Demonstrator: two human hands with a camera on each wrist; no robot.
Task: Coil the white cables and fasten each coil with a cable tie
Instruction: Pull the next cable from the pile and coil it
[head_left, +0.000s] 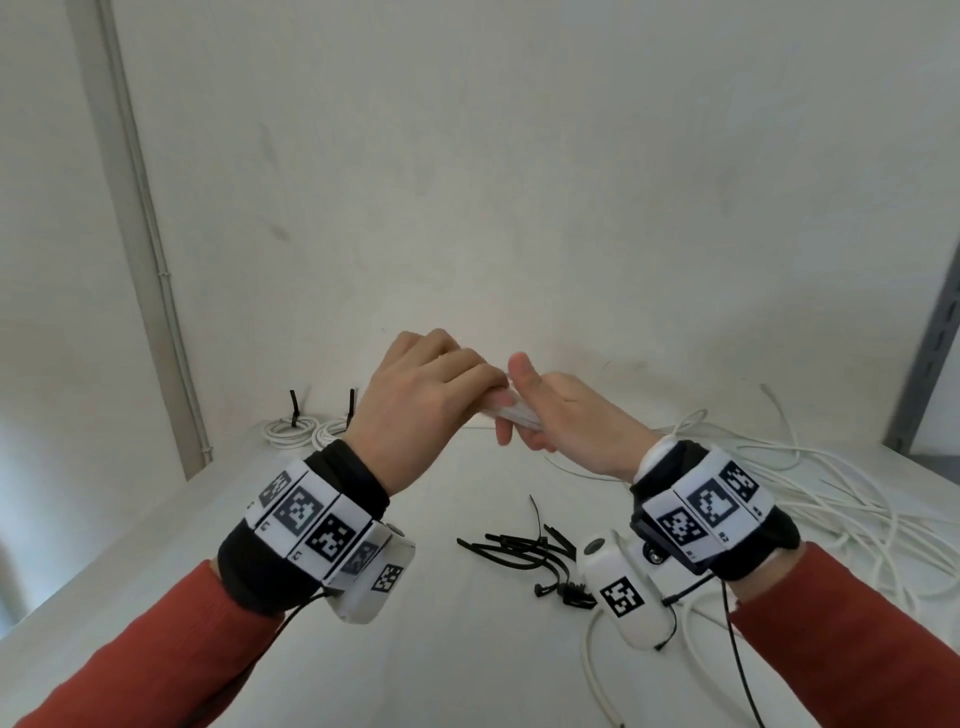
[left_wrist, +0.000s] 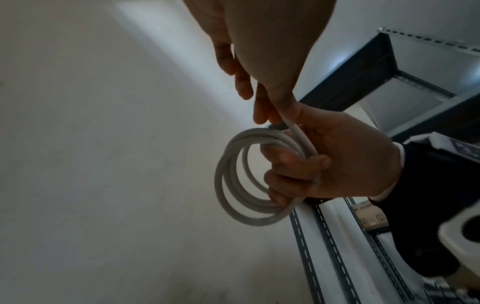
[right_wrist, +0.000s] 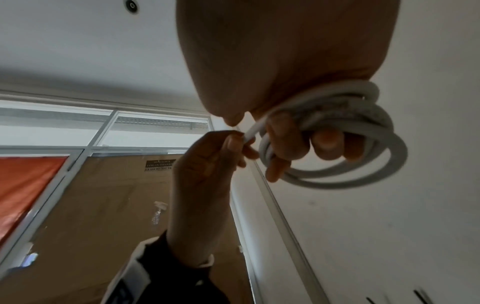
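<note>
My right hand (head_left: 566, 423) grips a small coil of white cable (head_left: 511, 413) in the air above the table, fingers curled through its loops (right_wrist: 376, 156). My left hand (head_left: 426, 400) meets it from the left and pinches the cable's loose end (right_wrist: 250, 133) between thumb and fingertips. In the left wrist view the coil (left_wrist: 228, 185) shows several round turns hanging from the right hand (left_wrist: 337, 164). A heap of black cable ties (head_left: 524, 551) lies on the table below my wrists.
Two tied white coils (head_left: 291, 431) (head_left: 332, 431) with upright black tie tails sit at the back left by the wall. Loose white cables (head_left: 810, 499) sprawl over the right of the white table (head_left: 467, 649). A grey metal rack post (head_left: 930, 353) stands at the right.
</note>
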